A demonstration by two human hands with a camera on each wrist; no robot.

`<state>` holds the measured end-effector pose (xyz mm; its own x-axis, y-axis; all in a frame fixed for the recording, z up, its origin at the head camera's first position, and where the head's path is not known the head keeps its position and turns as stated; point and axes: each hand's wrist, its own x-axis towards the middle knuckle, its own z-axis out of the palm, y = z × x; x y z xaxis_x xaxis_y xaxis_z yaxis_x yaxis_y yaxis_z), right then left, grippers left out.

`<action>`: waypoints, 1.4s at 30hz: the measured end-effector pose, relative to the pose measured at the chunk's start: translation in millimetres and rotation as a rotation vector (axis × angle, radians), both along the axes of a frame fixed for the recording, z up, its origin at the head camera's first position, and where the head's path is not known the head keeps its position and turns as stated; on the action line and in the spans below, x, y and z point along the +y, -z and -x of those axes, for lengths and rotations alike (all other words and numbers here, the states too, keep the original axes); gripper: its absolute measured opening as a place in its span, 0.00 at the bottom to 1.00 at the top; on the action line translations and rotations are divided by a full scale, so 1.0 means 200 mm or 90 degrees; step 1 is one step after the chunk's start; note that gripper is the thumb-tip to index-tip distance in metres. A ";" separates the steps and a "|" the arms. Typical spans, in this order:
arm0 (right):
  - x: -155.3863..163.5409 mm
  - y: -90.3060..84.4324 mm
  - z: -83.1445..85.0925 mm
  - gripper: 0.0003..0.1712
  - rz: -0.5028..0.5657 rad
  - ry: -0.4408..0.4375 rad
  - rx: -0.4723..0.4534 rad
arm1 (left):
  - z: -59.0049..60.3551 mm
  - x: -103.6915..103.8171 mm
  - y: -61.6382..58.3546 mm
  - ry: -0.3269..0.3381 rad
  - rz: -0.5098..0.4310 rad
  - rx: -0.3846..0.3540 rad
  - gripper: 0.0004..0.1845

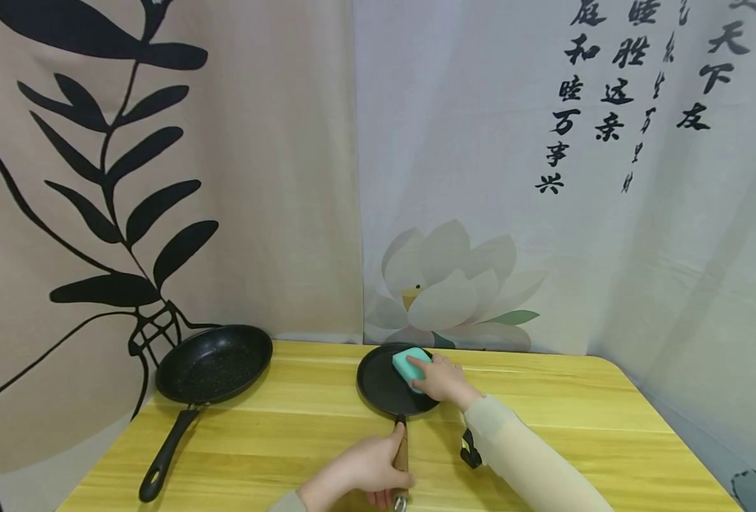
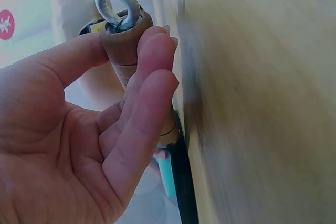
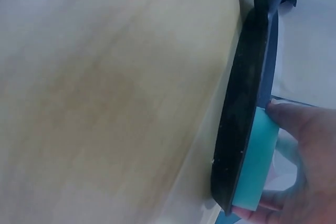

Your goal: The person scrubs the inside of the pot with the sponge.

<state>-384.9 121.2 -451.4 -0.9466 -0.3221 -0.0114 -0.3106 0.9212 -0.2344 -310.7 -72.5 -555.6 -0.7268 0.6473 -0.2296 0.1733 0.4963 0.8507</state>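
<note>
A small flat black pan [image 1: 378,387] with a wooden handle [image 1: 402,455] lies toward the back of the table. My left hand [image 1: 378,462] grips that handle; in the left wrist view, thumb and fingers close around the wood below a metal ring [image 2: 118,6]. Inside the pan, my right hand [image 1: 444,380] holds a teal sponge [image 1: 410,366] against the cooking surface. The right wrist view has the sponge [image 3: 257,161] between thumb and fingertips, partly rising above the pan's rim [image 3: 244,108].
A larger black frying pan [image 1: 214,363] stands at the table's left, its black handle [image 1: 169,455] pointing to the front. Printed curtains [image 1: 288,178] hang right behind the wooden table [image 1: 582,412]. A black strap piece [image 1: 470,449] shows at the right wrist.
</note>
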 end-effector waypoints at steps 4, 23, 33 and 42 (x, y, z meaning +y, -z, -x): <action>0.00 0.01 -0.02 0.32 -0.002 -0.005 0.005 | -0.01 0.00 -0.02 -0.004 0.005 -0.003 0.62; 0.00 0.01 -0.11 0.33 -0.016 -0.042 0.009 | -0.10 0.01 -0.15 -0.026 0.032 0.026 0.58; -0.03 -0.01 -0.13 0.34 -0.021 -0.065 0.009 | -0.32 0.03 -0.52 -0.039 0.059 0.036 0.50; -0.05 -0.02 -0.12 0.35 -0.018 -0.089 -0.001 | -0.24 0.02 -0.37 -0.029 0.081 0.063 0.55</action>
<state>-361.3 110.8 -447.6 -0.8924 -0.4506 -0.0242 -0.4362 0.8751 -0.2096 -263.4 -67.6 -481.6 -0.7776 0.5838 -0.2334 0.2287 0.6085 0.7599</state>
